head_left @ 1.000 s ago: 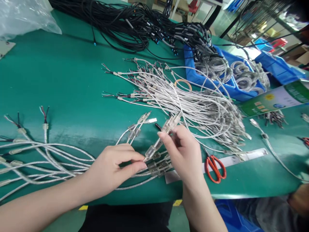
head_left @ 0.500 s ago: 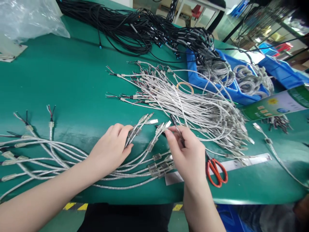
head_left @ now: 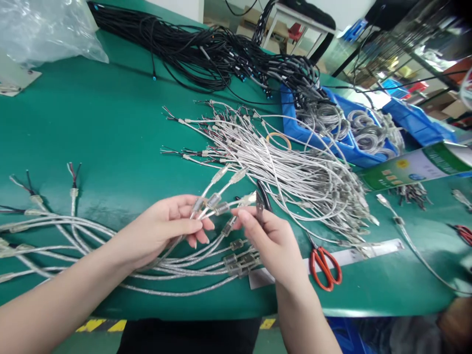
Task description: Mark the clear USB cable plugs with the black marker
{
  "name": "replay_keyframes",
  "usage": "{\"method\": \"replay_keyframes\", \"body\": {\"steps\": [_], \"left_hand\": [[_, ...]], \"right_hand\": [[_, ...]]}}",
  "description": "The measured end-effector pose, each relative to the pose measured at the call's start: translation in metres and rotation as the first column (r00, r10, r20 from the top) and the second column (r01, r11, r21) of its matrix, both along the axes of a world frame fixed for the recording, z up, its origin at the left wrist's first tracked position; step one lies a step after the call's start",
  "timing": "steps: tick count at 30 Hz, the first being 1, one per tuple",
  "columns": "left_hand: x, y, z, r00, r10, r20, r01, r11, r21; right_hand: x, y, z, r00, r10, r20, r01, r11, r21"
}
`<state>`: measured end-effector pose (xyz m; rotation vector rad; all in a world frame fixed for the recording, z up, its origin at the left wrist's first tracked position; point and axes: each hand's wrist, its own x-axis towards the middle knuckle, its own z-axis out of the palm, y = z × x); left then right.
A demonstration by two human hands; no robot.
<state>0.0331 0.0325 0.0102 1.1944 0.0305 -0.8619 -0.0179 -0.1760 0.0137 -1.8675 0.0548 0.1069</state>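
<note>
My left hand is closed round several clear-sheathed cables, whose connector ends stick up past the fingers. Just right of it, my right hand holds a small dark metal tool between thumb and fingers, its tip beside a USB plug. Whether the right fingertips also pinch a cable is hard to tell. More silver cables run under both hands, their stripped wire ends lying to the left. Several ferrite lumps lie below the right hand.
A large heap of silver cables lies beyond the hands. Behind are black cables and blue bins. Red-handled scissors rest on a white strip. A plastic bag is at back left; a green can at right.
My left hand has turned palm-up, and its cable ends now fan out higher and nearer the right hand. My right hand has shifted slightly left and down. The camera view has moved a little.
</note>
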Motion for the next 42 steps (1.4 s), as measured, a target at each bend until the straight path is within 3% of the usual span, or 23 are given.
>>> {"method": "replay_keyframes", "body": {"steps": [3,7,10,19,28,34,42], "left_hand": [[-0.008,-0.005,0.000,0.994,-0.047,-0.098,0.038,0.996,-0.085],[-0.017,-0.009,-0.004,0.995,-0.012,-0.100,0.004,0.997,-0.079],[-0.019,-0.008,-0.003,0.997,-0.002,-0.076,-0.004,0.997,-0.081],[-0.021,-0.004,-0.003,0.998,-0.020,-0.061,0.016,0.998,-0.059],[-0.026,-0.002,-0.008,0.999,0.006,-0.041,-0.006,1.000,-0.011],[-0.025,-0.003,-0.003,0.995,-0.018,-0.096,0.013,0.998,-0.058],[-0.025,-0.003,-0.005,0.997,-0.043,-0.064,0.042,0.999,-0.022]], "right_hand": [[0.000,0.008,-0.005,0.993,0.072,-0.091,-0.051,0.976,0.214],[0.002,0.015,-0.011,0.993,-0.035,-0.112,0.085,0.873,0.480],[0.005,0.015,-0.010,0.987,-0.075,-0.144,0.144,0.814,0.562],[0.008,0.015,-0.010,0.985,-0.091,-0.148,0.164,0.763,0.626],[0.009,0.014,-0.011,0.987,-0.009,-0.158,0.119,0.705,0.699],[0.010,0.017,-0.012,0.980,-0.067,-0.185,0.177,0.711,0.681],[0.009,0.020,-0.015,0.975,-0.095,-0.201,0.209,0.705,0.678]]}}
